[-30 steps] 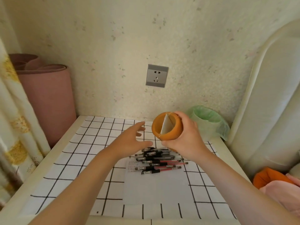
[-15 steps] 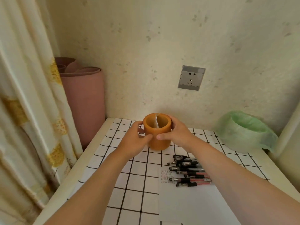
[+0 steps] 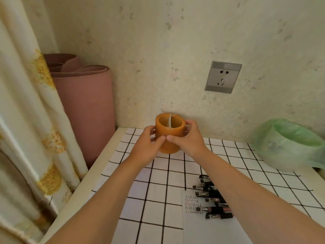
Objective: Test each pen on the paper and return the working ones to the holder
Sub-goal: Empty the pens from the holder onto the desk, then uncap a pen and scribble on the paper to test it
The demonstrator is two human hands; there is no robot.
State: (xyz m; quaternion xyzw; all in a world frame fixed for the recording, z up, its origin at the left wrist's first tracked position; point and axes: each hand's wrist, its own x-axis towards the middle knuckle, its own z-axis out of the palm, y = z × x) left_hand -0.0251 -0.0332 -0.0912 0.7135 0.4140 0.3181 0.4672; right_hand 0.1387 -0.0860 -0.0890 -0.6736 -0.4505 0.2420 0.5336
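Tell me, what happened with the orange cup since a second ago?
The orange holder went from tipped in the air above the pens, in the right hand alone, to upright, farther back and left of them. The left hand, open before, now grips it too, so both hands hold it. The pens and the paper stayed put.
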